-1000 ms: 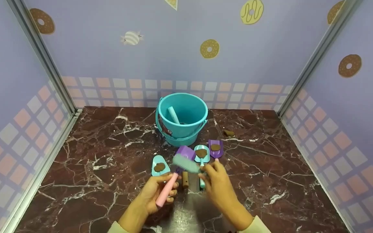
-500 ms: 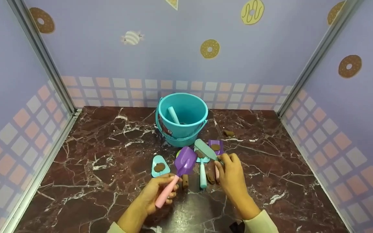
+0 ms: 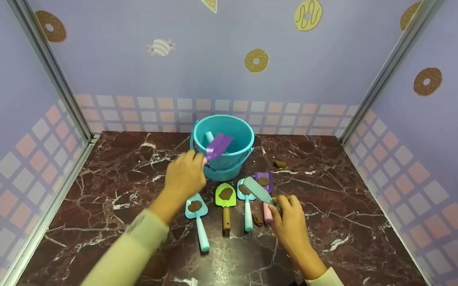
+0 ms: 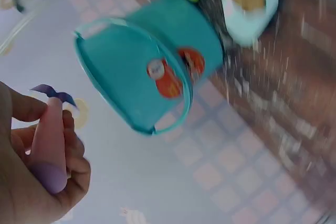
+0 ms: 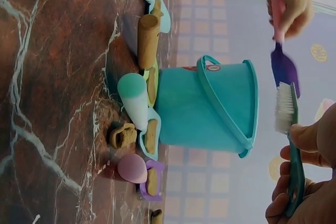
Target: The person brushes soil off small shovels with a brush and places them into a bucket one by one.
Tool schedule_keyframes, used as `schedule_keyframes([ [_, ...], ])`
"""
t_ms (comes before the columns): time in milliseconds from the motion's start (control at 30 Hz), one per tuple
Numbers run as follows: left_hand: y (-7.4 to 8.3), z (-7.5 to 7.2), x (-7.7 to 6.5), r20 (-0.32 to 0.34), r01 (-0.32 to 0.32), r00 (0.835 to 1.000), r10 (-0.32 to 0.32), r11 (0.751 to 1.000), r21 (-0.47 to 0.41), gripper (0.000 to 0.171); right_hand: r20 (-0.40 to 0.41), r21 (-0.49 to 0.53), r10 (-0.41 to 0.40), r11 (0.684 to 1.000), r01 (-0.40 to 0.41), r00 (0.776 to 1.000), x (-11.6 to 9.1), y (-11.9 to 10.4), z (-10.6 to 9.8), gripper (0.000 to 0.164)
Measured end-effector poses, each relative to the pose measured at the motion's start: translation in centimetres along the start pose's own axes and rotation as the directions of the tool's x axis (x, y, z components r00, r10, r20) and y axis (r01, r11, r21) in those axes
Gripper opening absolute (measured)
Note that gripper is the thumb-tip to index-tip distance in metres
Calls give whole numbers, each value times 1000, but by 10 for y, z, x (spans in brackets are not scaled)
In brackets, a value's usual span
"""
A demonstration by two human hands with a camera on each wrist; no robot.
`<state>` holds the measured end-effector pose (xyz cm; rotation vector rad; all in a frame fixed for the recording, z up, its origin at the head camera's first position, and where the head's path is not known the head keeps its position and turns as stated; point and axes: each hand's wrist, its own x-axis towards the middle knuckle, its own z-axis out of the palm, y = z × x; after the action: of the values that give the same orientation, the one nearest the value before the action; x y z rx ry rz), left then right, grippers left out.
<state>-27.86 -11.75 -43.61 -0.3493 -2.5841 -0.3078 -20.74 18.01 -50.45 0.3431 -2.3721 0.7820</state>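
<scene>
My left hand (image 3: 185, 174) grips the pink handle of a purple toy shovel (image 3: 218, 146) in the head view. The shovel's blade overlaps the mouth of a turquoise bucket (image 3: 235, 161), which has a pale handle (image 3: 209, 136) sticking up inside. In the left wrist view the fingers wrap round the pink handle (image 4: 50, 145). My right hand (image 3: 292, 220) holds a green brush (image 3: 257, 190) above the toy shovels on the right. White bristles (image 5: 285, 107) show on the brush in the right wrist view.
Several toy shovels lie in a row before the bucket, including a light blue one (image 3: 202, 234), a green one (image 3: 221, 200) and a purple one (image 3: 269, 186). Their blades bear brown lumps. More brown lumps (image 3: 280, 163) lie on the marbled table (image 3: 332, 206). Patterned walls enclose three sides.
My left hand has carried the purple shovel forward from the front of the table to the bucket's mouth, uncovering the green shovel. My right hand has moved right with the brush.
</scene>
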Motion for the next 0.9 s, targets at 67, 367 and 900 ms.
schedule_keyframes([
  [67,-4,2,21,15,-52,999,51,993,108,21,-1,3,-3,1000,3,1000,-2,1,-1,14],
  [367,-16,24,90,258,-217,956,139,928,303,18,-8,-7,-6,1000,6,1000,-8,6,-5,17],
  [900,-16,35,112,425,-291,890,166,924,247,17,-12,-27,19,999,-20,1000,-11,10,-6,19],
])
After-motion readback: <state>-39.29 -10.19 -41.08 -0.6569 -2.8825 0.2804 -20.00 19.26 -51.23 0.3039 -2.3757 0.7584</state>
